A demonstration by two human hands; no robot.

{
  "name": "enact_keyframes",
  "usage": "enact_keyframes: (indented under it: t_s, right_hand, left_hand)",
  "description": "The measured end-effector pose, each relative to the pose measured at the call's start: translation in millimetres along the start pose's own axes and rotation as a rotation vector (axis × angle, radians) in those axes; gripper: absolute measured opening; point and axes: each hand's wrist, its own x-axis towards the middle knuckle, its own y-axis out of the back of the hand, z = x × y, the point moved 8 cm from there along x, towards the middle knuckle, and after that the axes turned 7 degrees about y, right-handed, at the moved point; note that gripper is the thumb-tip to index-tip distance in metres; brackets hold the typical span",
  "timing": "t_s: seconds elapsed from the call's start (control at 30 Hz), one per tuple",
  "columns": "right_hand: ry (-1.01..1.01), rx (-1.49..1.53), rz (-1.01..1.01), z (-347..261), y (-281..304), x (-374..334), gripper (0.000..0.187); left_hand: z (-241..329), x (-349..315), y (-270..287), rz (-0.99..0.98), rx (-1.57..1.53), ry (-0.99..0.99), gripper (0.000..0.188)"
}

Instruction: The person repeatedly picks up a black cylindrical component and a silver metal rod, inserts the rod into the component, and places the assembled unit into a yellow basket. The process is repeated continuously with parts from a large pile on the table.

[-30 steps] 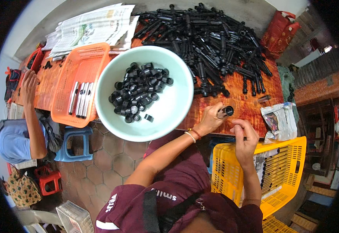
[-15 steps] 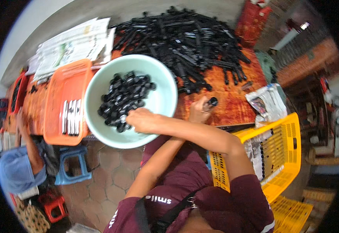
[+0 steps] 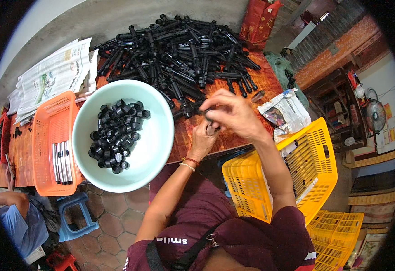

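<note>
My left hand (image 3: 203, 137) and my right hand (image 3: 233, 113) meet over the front edge of the wooden table (image 3: 247, 135). The right hand's fingers are closed on a short black tube (image 3: 200, 110). The left hand sits just under it, pinching a small dark cap (image 3: 212, 129) that the fingers mostly hide. To the left stands a pale green bowl (image 3: 154, 149) holding several black caps (image 3: 116, 135). A large pile of black tubes (image 3: 179, 49) covers the table behind my hands.
An orange basket (image 3: 43, 180) with a few silver-and-black tubes (image 3: 61, 162) lies left of the bowl, with newspapers (image 3: 52, 77) behind it. A yellow crate (image 3: 317, 171) stands at my right, a paper packet (image 3: 285, 113) near it. Another person (image 3: 16, 221) and a blue stool (image 3: 75, 217) are at lower left.
My left hand went into the bowl, then came back to the table edge. My right hand rose from beside the yellow crate to join it.
</note>
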Motion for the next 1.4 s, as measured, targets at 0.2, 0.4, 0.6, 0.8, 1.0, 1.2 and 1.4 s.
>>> enact_keyframes:
  t_s: [0.2,0.4,0.6,0.8,1.0,1.2,1.4]
  right_hand:
    - [-0.201,0.244,-0.004,36,6,-24,0.016]
    - [-0.141,0.189,0.006,34,3,-24,0.018]
    - [-0.131,0.093,-0.059,32,4,-20,0.018]
    - [0.027,-0.207,0.055,16,11,-22,0.017]
    - [0.046,-0.387,0.035,-15,13,-30,0.024]
    - [0.182,-0.537,-0.088,-11,4,-29,0.034]
    - [0.195,-0.54,-0.273,-20,2,-21,0.033]
  left_hand:
    - [-4,2,-2,-0.034,-0.104,0.116,0.024]
    - [6,3,3,-0.009,-0.096,0.084,0.038]
    - [-5,2,-3,-0.054,-0.146,0.133,0.038]
    - [5,6,0,0.001,-0.135,0.091,0.023]
    - [-8,2,-2,0.012,-0.112,0.046,0.025]
    - [-7,0,0,0.005,-0.102,0.062,0.023]
    - [2,0,3,0.001,-0.131,0.047,0.023]
